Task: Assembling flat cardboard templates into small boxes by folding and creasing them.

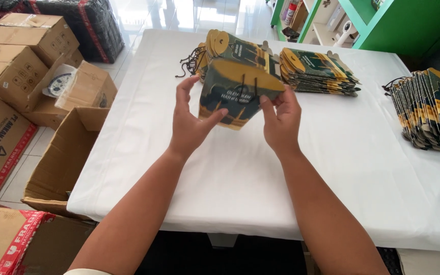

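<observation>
- Right now both hands hold one small paper box (238, 94), dark green and mustard yellow, raised above the white table (240, 173) near its middle.
- The left hand (189, 122) grips the box on its left side: the thumb presses against the lower front face, and the other fingers stretch upward along the left edge.
- The right hand (281, 119) grips the right side, its fingertips curled onto the front edge of the box and the thumb tucked close to the lower corner.
- The box is tilted, its folded top pointing up and away from the person; two thin dark cords run down its front.
- Behind the box, at the far edge of the table, lies a heap of flat boxes with cords (215, 48) in the same colours.
- Just beside that heap, to the right, sits a neat stack of flat boxes (317, 71).
- Another row of flat boxes (429, 109) leans at the right edge of the table, well apart from the hands.
- Left of the table, on the floor, stands an open cardboard carton (64, 158), with closed cartons (21, 56) further off.
- A green shelf (383, 23) stands beyond the far right corner.
</observation>
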